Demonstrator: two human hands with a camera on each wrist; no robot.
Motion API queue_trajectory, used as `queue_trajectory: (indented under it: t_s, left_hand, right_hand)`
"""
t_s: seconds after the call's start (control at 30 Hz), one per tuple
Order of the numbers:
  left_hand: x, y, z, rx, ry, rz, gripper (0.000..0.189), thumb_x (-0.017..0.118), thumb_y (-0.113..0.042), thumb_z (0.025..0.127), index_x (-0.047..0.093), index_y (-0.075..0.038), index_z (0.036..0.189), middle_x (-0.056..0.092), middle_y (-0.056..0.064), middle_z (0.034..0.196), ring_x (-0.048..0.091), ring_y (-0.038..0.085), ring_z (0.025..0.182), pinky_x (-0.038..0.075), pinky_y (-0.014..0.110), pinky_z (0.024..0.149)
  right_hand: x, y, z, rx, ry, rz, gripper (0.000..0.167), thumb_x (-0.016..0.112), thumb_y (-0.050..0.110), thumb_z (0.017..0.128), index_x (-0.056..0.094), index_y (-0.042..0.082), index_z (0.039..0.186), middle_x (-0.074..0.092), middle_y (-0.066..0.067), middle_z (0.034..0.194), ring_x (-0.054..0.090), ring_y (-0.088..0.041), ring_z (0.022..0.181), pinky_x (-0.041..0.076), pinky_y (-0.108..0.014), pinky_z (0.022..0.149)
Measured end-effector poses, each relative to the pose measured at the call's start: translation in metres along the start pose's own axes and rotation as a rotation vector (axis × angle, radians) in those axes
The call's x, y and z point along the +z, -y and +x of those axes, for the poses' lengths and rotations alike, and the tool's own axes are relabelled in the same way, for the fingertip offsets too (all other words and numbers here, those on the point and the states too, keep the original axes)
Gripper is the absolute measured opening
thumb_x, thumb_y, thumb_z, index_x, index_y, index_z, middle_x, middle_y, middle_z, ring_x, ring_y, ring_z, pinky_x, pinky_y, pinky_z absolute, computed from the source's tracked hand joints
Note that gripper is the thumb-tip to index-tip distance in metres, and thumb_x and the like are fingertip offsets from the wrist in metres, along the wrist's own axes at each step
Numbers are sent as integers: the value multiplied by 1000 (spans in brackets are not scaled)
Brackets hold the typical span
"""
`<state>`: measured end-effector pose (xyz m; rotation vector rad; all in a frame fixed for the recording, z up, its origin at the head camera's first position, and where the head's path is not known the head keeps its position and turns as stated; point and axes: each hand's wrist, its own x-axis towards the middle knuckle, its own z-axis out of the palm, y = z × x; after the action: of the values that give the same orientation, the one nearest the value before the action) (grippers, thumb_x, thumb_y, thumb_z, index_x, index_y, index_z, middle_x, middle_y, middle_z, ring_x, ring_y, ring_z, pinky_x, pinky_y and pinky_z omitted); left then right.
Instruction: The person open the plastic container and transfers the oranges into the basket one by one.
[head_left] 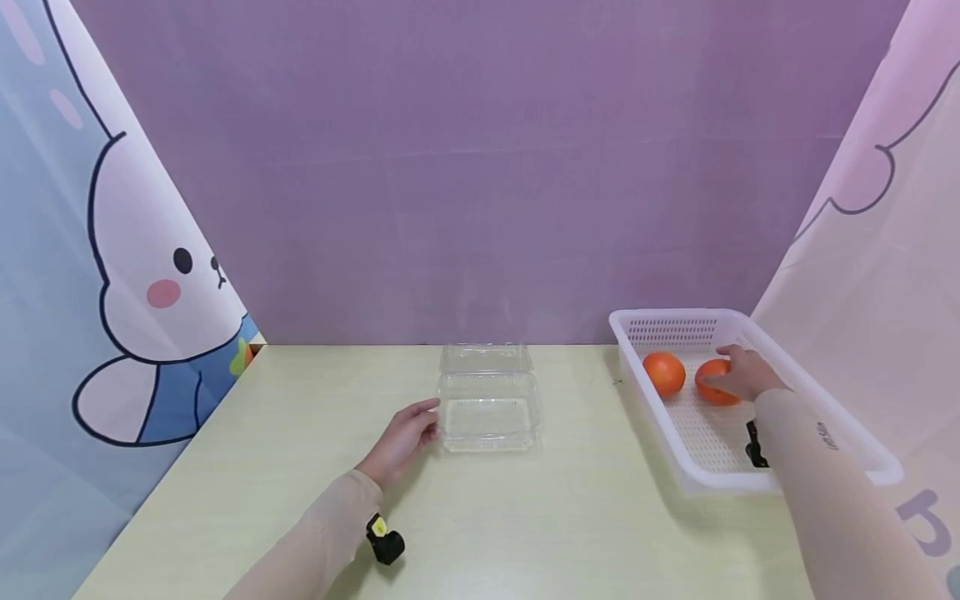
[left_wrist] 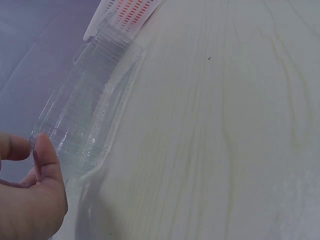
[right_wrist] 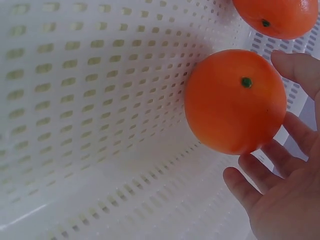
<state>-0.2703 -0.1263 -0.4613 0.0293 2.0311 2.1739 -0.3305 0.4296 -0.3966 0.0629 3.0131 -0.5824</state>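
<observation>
A clear plastic clamshell box [head_left: 487, 414] stands on the table with its lid raised at the back. My left hand [head_left: 405, 437] is at the box's left side; in the left wrist view, its thumb and a finger pinch the rim at a corner of the plastic [left_wrist: 85, 115]. My right hand [head_left: 744, 375] reaches into a white basket [head_left: 701, 481]. There its spread fingers lie beside an orange [right_wrist: 235, 102], touching the fruit's side without curling round it. A second orange [head_left: 663, 374] sits to the left in the same basket.
The basket has perforated walls and floor and stands at the table's right side. A purple cloth [head_left: 450, 167] hangs behind the light wooden table [head_left: 570, 533]. Printed curtains border the left and right.
</observation>
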Motion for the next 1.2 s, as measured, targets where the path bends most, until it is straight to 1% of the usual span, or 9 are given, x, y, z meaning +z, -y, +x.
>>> queue_trajectory:
  t_s: [0.2,0.43,0.67,0.93,1.2]
  left_hand:
    - [1,0,1,-4,-8,-1,45,43,-5,104,39,12,146,50,13,104,51,18,90,48,23,79]
    - [1,-1,0,6,-3,2,45,43,-5,105,38,13,145,50,14,104,51,18,90,48,25,80]
    - [1,-2,-2,1,-1,3,45,44,-5,104,38,13,145,50,12,103,52,18,91,49,24,81]
    - [2,-4,-2,-10,2,-7,44,44,-4,104,39,13,145,51,13,103,51,18,90,49,23,79]
    - [0,-3,-1,-8,4,-13,44,43,-4,104,39,13,145,50,14,104,51,17,90,49,24,80]
  right_hand:
    - [-1,1,-2,14,16,-1,89,70,44,88,33,-15,143,40,-43,134,45,-53,113,41,-68,97]
    - [-5,5,-3,-12,15,11,88,71,41,88,33,-15,144,38,-42,133,43,-53,113,43,-67,95]
    - [-7,7,-3,-21,14,7,84,71,38,88,34,-14,143,40,-42,133,43,-53,113,43,-67,95]
    - [-10,8,-5,-86,-24,-21,78,70,33,90,36,-17,140,40,-42,132,42,-54,115,38,-67,99]
    - [-15,14,-7,-129,-54,-30,74,70,29,90,38,-17,138,44,-41,129,45,-52,110,40,-66,96]
